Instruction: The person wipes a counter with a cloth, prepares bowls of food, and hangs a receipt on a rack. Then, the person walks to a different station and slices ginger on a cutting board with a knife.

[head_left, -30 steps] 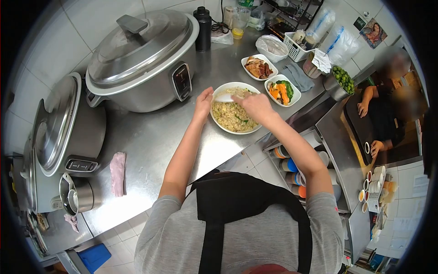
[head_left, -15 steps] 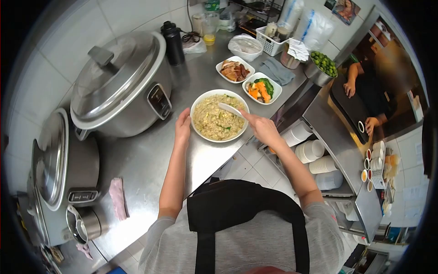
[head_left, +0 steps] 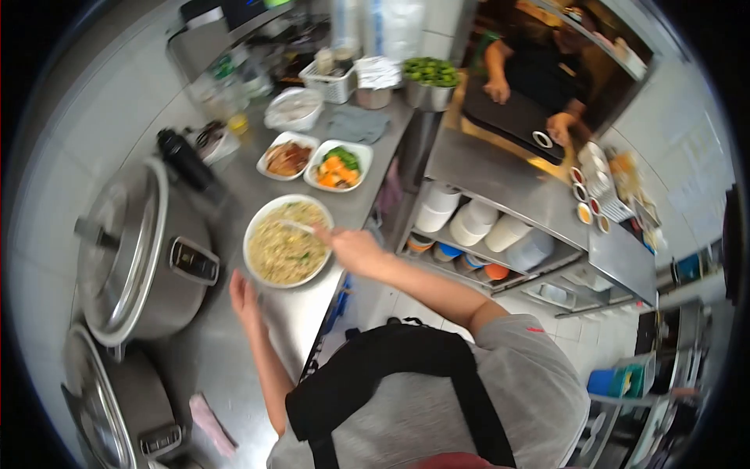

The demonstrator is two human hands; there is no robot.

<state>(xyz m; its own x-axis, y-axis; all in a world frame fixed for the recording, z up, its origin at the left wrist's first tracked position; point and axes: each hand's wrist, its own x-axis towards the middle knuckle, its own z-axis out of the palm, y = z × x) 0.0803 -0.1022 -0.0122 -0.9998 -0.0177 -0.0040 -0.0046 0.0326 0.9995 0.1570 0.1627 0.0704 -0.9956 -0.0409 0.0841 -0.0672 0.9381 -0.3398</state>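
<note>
A white bowl [head_left: 248, 262] of fried rice [head_left: 285, 248] flecked with green stands on the steel counter. From its right side my right hand [head_left: 351, 248] grips a white spoon [head_left: 295, 227], whose head rests on the rice. My left hand [head_left: 247, 303] is just off the bowl's lower left, fingers stretched out and holding nothing. Behind the bowl are two white square dishes, one with sliced browned meat [head_left: 288, 158], the other with broccoli and carrot [head_left: 339, 169].
Big lidded steel cookers [head_left: 152, 266] line the left, near a black bottle [head_left: 186, 160] and a pink cloth [head_left: 209, 424]. A grey cloth [head_left: 358, 125] and a pot of green limes [head_left: 430, 82] lie beyond. Through the hatch, another person's hands hold a dark tray [head_left: 508, 125].
My view has swung right, so the counter appears further left. My left hand has drawn back from the bowl's side. My right hand still has the spoon in the rice.
</note>
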